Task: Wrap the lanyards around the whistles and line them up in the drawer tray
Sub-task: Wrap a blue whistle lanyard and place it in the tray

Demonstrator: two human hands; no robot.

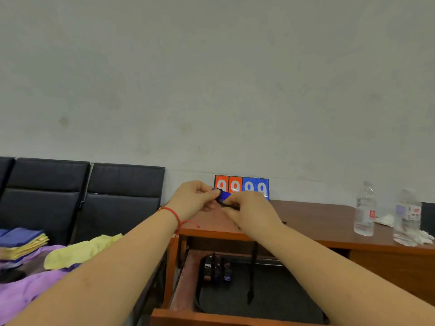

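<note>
Above the desk I hold a blue whistle (224,195) between both hands. My left hand (194,198) pinches its left end. My right hand (249,211) pinches the black lanyard (252,274) just under the whistle, and the rest of the lanyard hangs down into the open drawer. In the drawer lies a dark tray (270,300), and at its far left corner stand several wrapped whistles (216,267) side by side.
A red and blue scoreboard (242,187) stands against the wall behind my hands. Two water bottles (364,209) and white gloves (426,236) sit on the wooden desk (317,220) to the right. Black chairs (82,194) and folded coloured cloths (23,243) lie at left.
</note>
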